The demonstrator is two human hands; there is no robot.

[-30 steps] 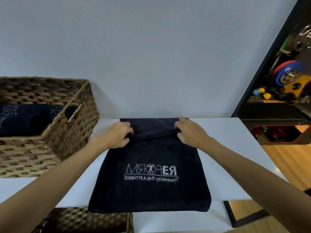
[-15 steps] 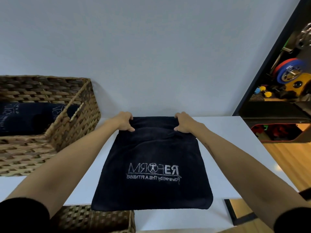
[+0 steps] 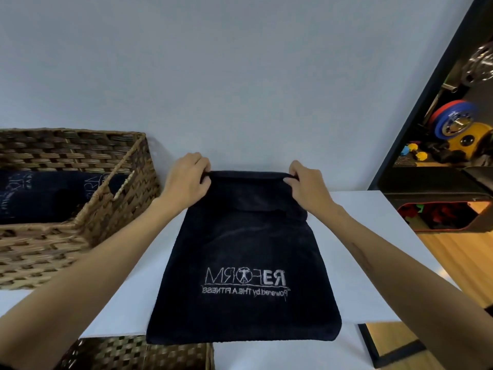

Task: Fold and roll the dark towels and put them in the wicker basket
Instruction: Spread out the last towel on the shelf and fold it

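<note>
Both hands, left hand (image 3: pixel 186 180) and right hand (image 3: pixel 306 182), now pinch and lift the towel's (image 3: pixel 245 263) far edge, seemingly off the table (image 3: pixel 373 249).

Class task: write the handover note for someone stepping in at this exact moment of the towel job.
Left hand and right hand each pinch a far corner of the towel, lifted slightly; the rest lies flat on the table, logo up.
Basket at left already holds rolled towels.
Done: towel folded flat.
Left: roll it, place it in the basket.
</note>
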